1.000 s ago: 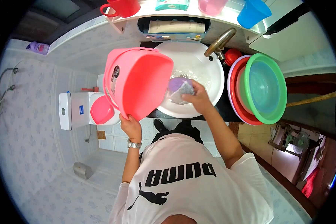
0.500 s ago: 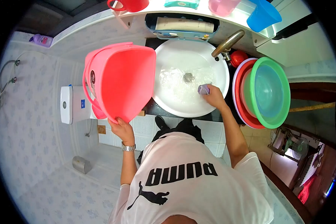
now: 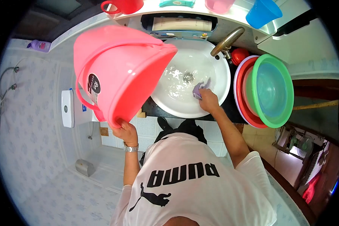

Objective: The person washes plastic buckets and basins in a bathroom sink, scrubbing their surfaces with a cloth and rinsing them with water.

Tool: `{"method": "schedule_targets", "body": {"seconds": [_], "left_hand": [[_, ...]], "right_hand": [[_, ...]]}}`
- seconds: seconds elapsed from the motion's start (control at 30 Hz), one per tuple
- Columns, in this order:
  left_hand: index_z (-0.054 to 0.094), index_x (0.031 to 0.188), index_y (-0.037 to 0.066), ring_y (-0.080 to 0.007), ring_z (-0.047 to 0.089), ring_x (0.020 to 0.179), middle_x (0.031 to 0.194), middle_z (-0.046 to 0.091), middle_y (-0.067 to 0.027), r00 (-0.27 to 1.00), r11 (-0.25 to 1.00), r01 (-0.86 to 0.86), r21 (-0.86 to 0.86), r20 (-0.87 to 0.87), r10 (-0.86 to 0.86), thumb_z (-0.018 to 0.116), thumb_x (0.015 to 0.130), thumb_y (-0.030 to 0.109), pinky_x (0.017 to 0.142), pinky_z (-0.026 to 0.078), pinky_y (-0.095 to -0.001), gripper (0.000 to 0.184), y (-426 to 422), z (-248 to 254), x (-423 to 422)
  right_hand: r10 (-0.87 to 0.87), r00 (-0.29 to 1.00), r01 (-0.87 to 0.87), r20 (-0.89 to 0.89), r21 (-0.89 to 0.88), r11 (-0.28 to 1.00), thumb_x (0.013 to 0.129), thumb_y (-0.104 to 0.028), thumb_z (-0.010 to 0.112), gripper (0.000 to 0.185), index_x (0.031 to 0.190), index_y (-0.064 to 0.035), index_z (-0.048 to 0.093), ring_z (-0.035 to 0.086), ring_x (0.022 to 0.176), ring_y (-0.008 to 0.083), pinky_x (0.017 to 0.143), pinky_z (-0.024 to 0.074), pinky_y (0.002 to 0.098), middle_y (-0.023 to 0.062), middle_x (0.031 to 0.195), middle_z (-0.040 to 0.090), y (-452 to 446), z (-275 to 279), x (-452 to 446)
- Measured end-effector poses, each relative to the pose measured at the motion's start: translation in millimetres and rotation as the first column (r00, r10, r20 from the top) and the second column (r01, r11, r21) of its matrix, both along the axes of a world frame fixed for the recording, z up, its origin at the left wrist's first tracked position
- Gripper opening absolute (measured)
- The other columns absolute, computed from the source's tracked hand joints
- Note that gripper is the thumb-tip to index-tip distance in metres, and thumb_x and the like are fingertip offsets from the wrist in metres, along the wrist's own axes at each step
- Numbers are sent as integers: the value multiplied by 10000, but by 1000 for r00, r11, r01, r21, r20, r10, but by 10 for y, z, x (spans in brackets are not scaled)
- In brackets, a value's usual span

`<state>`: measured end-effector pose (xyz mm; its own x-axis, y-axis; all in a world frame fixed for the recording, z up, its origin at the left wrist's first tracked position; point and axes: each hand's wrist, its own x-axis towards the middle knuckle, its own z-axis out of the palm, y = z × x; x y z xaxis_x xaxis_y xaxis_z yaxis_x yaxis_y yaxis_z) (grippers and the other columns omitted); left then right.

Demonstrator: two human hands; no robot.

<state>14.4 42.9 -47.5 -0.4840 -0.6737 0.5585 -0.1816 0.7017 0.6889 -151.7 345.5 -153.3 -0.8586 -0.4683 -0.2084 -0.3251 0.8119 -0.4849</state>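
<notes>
Bathroom sink (image 3: 219, 81), black counter (image 3: 153, 108), left grip (image 3: 125, 132) tight on bucket (image 3: 120, 71), right grip (image 3: 209, 101) on cloth (image 3: 197, 90)

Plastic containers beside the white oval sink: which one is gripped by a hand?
The pink plastic bucket with the round black label: the left hand grips its rim. No hand touches the stacked, multicoloured round plastic basins.

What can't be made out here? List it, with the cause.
All in the head view:
Pink bucket: inner bottom, hidden by its own tilted wall.
Crumpled purple item: gripped part, hidden by the right hand.
Black label: fine print, too small.
Red mug: partly cut off by the top edge.
</notes>
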Motion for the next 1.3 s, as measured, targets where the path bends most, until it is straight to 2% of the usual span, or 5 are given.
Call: {"method": "schedule_targets", "body": {"seconds": [0.2,0.63,0.93,1.03,1.3], "left_hand": [[541,1107,-48,-294,625,737,889,651,-156,1000,941,-11,-339,16,17,686,844,123,661,492,-375,345,-219,18,-87],[544,1076,-35,-324,617,780,924,613,-145,983,891,158,-426,-19,-183,831,751,389,651,472,-392,606,-258,317,-387],[556,1103,-25,-338,620,847,977,603,-156,984,926,143,-350,-46,-170,794,807,222,703,484,-392,453,-232,361,-482],[603,1051,-33,-268,630,753,933,656,-159,985,910,91,-404,-96,-141,613,878,20,665,488,-324,182,-199,389,-533],[559,1073,-54,-247,573,806,931,606,-126,993,994,109,30,-52,-107,506,928,33,735,448,-325,177,-195,511,-452]], "right_hand": [[26,999,-26,-40,-1,1000,714,-2,579,265,969,-47,637,600,946,365,775,510,488,151,978,644,-42,-110,49],[-13,985,2,-171,-63,998,681,6,593,237,910,-41,631,592,942,335,750,503,458,131,937,631,-13,-121,118],[-31,993,21,-117,-88,996,663,6,597,264,925,-13,623,581,980,370,791,493,477,160,966,637,-61,-105,184],[-32,991,20,-129,-89,996,666,4,591,286,949,-15,632,575,1016,368,821,489,468,160,1006,643,-68,-99,206],[-61,998,60,-27,-10,998,673,1,590,291,959,-26,637,576,1017,369,839,489,459,159,1014,645,-79,-152,207]]}}
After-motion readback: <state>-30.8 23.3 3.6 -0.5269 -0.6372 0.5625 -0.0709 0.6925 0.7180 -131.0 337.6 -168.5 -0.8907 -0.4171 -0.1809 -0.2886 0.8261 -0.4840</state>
